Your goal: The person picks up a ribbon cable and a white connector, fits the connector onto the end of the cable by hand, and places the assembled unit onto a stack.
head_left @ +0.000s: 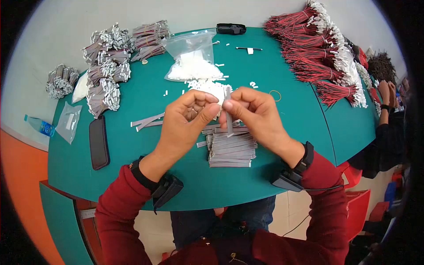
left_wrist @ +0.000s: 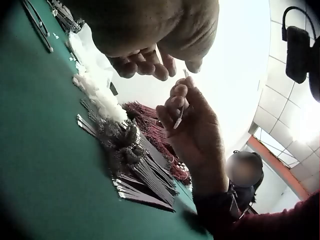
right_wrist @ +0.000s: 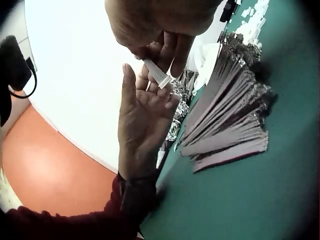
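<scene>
My right hand (head_left: 261, 115) pinches a short grey flat ribbon cable (head_left: 229, 126) between thumb and fingers. The cable stands nearly upright in the head view, and a white connector shows at one end (right_wrist: 164, 82) in the right wrist view. Close beside it, my left hand (head_left: 185, 119) has loosely bent fingers, the thumb apart from them in the wrist views, and nothing visible in its grasp. Below the hands lies a stack of similar ribbon cables (head_left: 232, 152). Behind the hands is a heap of small white connector pieces (head_left: 194, 84), partly hidden by them.
A clear bag (head_left: 190, 44) of white pieces stands behind the heap. Bundled grey cables (head_left: 104, 97) lie left, red-and-black wire bundles (head_left: 309, 48) right. A dark phone-like case (head_left: 99, 143) and a plastic bottle (head_left: 39, 126) are at left. Another person's hands (head_left: 386, 92) show far right.
</scene>
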A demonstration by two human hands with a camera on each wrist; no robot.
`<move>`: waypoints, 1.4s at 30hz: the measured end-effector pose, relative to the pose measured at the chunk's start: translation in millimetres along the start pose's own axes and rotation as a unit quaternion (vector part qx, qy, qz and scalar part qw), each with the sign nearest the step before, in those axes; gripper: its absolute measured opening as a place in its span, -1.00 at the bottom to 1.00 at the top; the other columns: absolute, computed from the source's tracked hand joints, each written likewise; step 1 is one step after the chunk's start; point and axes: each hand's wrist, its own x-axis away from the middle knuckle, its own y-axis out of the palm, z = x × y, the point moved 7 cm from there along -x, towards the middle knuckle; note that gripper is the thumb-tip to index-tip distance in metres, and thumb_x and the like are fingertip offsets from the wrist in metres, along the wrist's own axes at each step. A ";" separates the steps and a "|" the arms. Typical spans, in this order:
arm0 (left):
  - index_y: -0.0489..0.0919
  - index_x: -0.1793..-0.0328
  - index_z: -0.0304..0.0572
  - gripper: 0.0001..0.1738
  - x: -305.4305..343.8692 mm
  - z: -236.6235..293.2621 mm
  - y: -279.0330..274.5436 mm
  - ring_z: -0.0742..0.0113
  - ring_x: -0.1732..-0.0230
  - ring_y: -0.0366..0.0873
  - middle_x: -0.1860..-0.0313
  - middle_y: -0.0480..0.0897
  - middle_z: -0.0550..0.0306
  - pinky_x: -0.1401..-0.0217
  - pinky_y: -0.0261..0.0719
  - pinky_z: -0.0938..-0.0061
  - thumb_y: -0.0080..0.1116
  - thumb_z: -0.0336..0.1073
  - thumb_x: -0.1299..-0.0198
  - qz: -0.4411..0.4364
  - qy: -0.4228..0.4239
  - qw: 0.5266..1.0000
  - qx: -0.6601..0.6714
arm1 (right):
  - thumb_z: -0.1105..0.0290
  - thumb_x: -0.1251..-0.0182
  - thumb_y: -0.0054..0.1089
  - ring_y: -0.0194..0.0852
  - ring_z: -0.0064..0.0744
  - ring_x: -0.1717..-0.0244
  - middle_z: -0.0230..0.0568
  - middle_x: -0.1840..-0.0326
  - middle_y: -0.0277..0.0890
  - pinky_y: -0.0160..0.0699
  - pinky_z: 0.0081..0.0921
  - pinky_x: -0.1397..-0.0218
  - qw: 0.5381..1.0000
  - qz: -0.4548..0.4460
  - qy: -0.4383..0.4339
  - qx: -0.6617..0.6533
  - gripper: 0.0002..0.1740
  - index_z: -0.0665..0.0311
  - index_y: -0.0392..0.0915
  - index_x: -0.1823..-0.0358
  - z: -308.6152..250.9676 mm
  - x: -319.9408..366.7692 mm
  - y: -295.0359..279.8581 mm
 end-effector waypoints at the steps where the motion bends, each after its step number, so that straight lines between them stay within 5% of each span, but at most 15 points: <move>1: 0.49 0.16 -0.32 -0.83 0.0 4.8 1.2 0.51 0.40 0.47 0.38 0.57 0.19 0.33 0.40 0.63 0.15 -0.36 -0.22 -0.008 -0.010 1.000 0.021 | 0.43 -0.37 0.03 0.47 -0.67 0.44 -0.30 0.45 0.55 0.45 -0.70 0.37 1.000 -0.003 0.002 0.012 -0.85 0.38 0.45 0.31 1.7 1.1 2.6; 2: 0.47 0.16 -0.37 -0.84 0.6 6.5 2.2 0.41 0.36 0.58 0.35 0.61 0.09 0.27 0.52 0.57 0.11 -0.39 -0.24 -0.015 -0.020 0.999 0.043 | 0.44 -0.36 0.03 0.45 -0.69 0.44 -0.32 0.47 0.55 0.43 -0.71 0.39 1.000 -0.006 0.004 0.024 -0.86 0.38 0.45 0.31 3.5 2.1 4.9; 14: 0.51 0.22 -0.38 -0.87 3.3 -1.1 -2.1 0.40 0.40 0.56 0.37 0.61 0.08 0.24 0.53 0.54 0.12 -0.42 -0.22 -0.004 -0.067 0.996 0.057 | 0.44 -0.31 0.11 0.43 -0.74 0.45 -0.35 0.52 0.54 0.39 -0.71 0.43 0.991 0.001 -0.010 0.132 -0.87 0.38 0.48 0.33 5.6 4.7 6.5; 23: 0.51 0.20 -0.22 -0.82 3.9 -12.4 -3.8 0.55 0.45 0.52 0.42 0.59 0.23 0.49 0.19 0.71 0.11 -0.25 -0.25 -0.003 -0.099 0.992 0.082 | 0.38 -0.36 0.07 0.42 -0.76 0.46 -0.38 0.47 0.57 0.33 -0.76 0.42 0.999 -0.027 0.025 0.025 -0.83 0.36 0.51 0.32 9.6 2.0 7.5; 42: 0.49 0.19 -0.25 -0.84 5.4 -19.1 -2.9 0.55 0.47 0.51 0.44 0.58 0.20 0.49 0.20 0.73 0.09 -0.30 -0.24 -0.017 -0.146 0.982 0.121 | 0.39 -0.34 0.08 0.50 -0.71 0.42 -0.37 0.43 0.59 0.40 -0.75 0.39 0.998 -0.028 0.052 0.007 -0.84 0.35 0.54 0.26 13.1 2.6 7.1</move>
